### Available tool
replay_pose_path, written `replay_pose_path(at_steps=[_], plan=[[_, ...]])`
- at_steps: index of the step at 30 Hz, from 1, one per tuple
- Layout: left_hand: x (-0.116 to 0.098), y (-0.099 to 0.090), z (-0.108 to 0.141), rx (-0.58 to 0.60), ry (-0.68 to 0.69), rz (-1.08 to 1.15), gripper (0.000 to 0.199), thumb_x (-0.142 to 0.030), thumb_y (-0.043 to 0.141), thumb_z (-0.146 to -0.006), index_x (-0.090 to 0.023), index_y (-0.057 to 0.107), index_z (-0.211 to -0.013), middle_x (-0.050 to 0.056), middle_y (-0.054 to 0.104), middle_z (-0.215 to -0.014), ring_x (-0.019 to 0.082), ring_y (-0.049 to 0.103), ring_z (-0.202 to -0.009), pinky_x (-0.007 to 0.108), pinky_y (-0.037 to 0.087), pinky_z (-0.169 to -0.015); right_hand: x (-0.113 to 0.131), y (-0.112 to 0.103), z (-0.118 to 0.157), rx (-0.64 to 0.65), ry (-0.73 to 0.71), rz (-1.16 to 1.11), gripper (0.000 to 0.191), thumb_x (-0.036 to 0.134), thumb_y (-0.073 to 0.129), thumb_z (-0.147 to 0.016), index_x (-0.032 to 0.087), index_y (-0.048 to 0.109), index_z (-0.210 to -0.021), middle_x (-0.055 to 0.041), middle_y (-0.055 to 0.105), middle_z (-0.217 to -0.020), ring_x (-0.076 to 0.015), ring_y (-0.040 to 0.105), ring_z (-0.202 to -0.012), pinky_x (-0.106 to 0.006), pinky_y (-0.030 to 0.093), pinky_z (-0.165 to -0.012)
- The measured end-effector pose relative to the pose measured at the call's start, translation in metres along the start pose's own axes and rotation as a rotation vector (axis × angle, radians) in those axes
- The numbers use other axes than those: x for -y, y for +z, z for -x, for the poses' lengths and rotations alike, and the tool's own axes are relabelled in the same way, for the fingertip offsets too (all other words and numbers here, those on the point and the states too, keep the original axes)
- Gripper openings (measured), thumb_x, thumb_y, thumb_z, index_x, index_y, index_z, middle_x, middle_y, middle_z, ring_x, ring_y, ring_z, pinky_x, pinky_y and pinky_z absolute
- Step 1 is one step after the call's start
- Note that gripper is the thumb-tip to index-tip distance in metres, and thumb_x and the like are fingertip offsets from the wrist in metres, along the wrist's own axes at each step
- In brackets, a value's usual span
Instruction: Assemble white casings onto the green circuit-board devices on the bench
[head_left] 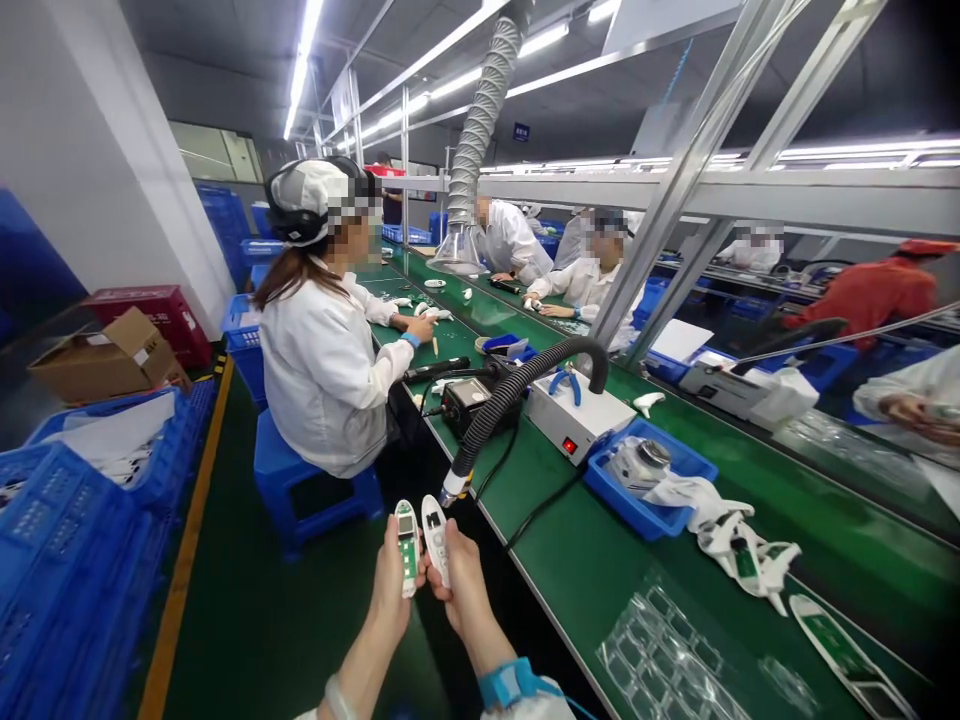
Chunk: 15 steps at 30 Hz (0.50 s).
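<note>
My left hand point(391, 578) is closed round a slim white shell half with a green circuit board point(407, 550) and a small screen in it. In my right hand point(463, 572) is the matching white cover point(435, 540), which has a dark window and button openings. The two halves are held upright side by side, close together, in front of the bench edge. Just beyond them is the nozzle of a black corrugated hose point(486, 430), near the top of the cover. A blue strap point(514, 682) circles my right wrist.
On the green bench point(540, 575) stand a white box with a red switch point(574, 425) and a blue tray point(646, 520). White housings point(739, 555) and clear plastic trays point(660, 650) lie nearer. A co-worker point(322, 350) sits ahead on a blue stool point(300, 480); blue crates point(67, 560) stand left.
</note>
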<state>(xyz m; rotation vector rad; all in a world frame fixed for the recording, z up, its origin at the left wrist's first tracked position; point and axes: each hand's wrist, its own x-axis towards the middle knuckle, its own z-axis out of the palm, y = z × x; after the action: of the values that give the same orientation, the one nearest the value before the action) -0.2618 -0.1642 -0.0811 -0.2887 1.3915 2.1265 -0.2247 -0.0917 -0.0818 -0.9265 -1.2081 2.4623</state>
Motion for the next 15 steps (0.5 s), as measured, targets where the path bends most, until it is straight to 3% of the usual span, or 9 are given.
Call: replay_pose_path(at_steps=[5, 12, 15], plan=[[0.022, 0.023, 0.006, 0.089, -0.060, -0.035, 0.055, -0.068, 0.054, -0.075, -0.015, 0.057, -0.060, -0.002, 0.050, -0.043, 0.009, 0.044, -0.035, 0.017, 0.029, -0.033, 0.009, -0.027, 0.015, -0.071, -0.064, 0.005, 0.058, 0.072, 0.061, -0.065, 0.015, 0.053, -0.057, 0.0015, 0.055, -0.041, -0.0038, 0.037, -0.025, -0.014, 0.009, -0.026], [-0.002, -0.001, 0.009, -0.027, 0.000, -0.011, 0.053, -0.068, 0.053, -0.075, -0.017, 0.056, -0.061, -0.003, 0.051, -0.041, 0.010, 0.045, -0.036, 0.017, 0.029, -0.034, -0.001, 0.007, 0.009, 0.011, -0.002, 0.020, 0.056, 0.071, 0.061, -0.066, 0.015, 0.057, -0.062, 0.0009, 0.056, -0.041, -0.0051, 0.039, -0.026, -0.014, 0.012, -0.025], [-0.006, -0.005, 0.013, -0.033, 0.019, -0.013, 0.053, -0.069, 0.053, -0.074, -0.017, 0.056, -0.063, -0.003, 0.052, -0.042, 0.010, 0.046, -0.037, 0.018, 0.030, -0.035, -0.003, 0.012, 0.011, 0.013, 0.012, 0.026, 0.054, 0.069, 0.060, -0.069, 0.015, 0.059, -0.067, 0.0012, 0.056, -0.042, -0.0051, 0.039, -0.026, -0.014, 0.012, -0.026]])
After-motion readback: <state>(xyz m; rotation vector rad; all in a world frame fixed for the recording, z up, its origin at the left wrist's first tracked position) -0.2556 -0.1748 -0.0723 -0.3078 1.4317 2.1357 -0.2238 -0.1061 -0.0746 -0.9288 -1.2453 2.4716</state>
